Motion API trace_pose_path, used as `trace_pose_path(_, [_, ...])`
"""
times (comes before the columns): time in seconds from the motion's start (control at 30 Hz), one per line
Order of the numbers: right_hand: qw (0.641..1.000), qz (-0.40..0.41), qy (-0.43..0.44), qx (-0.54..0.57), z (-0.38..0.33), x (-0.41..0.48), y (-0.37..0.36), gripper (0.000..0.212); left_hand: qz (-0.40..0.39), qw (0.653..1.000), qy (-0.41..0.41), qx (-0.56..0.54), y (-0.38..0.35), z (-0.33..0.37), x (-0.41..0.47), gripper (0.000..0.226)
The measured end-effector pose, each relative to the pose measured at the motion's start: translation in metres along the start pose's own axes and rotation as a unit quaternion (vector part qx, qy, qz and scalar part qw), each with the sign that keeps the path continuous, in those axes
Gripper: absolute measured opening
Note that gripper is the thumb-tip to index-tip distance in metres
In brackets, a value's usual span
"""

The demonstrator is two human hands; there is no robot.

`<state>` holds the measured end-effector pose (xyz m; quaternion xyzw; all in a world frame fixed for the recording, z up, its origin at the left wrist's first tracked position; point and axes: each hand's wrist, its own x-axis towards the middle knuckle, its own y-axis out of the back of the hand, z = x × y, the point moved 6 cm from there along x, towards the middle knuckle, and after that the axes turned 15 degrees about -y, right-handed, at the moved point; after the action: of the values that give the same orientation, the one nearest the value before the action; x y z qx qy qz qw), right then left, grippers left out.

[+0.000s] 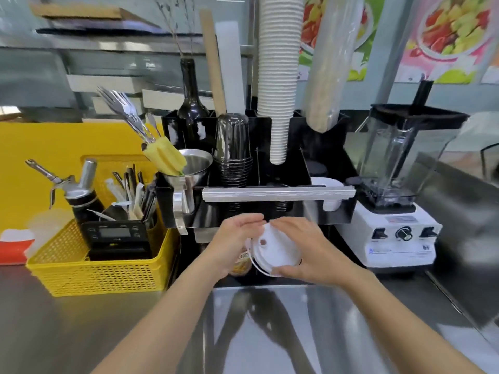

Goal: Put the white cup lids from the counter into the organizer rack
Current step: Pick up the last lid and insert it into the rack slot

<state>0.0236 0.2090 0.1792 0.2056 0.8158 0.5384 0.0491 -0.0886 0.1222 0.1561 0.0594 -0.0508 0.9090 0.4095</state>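
Note:
A stack of white cup lids (pixel 272 251) is held in the air just in front of the black organizer rack (pixel 334 211), tilted with the top lid facing me. My right hand (pixel 302 252) grips the stack from the right and below. My left hand (pixel 232 241) cups its left edge, fingers lying over the top. The rack holds a tall stack of white paper cups (pixel 279 85), upturned dark plastic cups (pixel 233 149) and a few white lids or cups (pixel 328 184) in its right compartment.
A yellow basket (pixel 94 271) with a scale, straws and a dispenser sits left of the rack. A white-based blender (pixel 394 184) stands to the right. A funnel (pixel 189 166) with a yellow sponge hangs on the rack's left. The steel counter (pixel 81 333) stretches in front.

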Motion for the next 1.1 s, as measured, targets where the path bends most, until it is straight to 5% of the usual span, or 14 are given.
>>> trace_pose_path(0.23, [0.961,0.235,-0.136,0.045,0.042,0.017,0.092,0.071,0.039,0.967,-0.212,0.133,-0.045,0.064,0.026,0.035])
trace_pose_path(0.37, [0.943,0.264,-0.201,0.016,0.059,0.043,0.123,0.073,-0.001,0.913,-0.318,0.255,-0.070,0.086,0.047,0.037])
trace_pose_path(0.5, [0.941,0.232,-0.241,-0.050,0.073,0.073,0.129,0.061,-0.061,0.832,-0.402,0.379,-0.094,0.100,0.072,0.033])
trace_pose_path(0.63, [0.941,0.184,-0.257,-0.118,0.091,0.101,0.118,0.057,-0.147,0.762,-0.360,0.517,-0.116,0.086,0.109,0.046])
trace_pose_path(0.77, [0.943,0.125,-0.225,-0.210,0.095,0.119,0.112,0.032,-0.214,0.732,-0.330,0.557,-0.129,0.067,0.131,0.038])
trace_pose_path(1.1, [0.928,-0.152,-0.238,-0.242,0.102,0.135,0.091,0.030,-0.274,0.663,-0.318,0.620,-0.136,0.052,0.139,0.043])
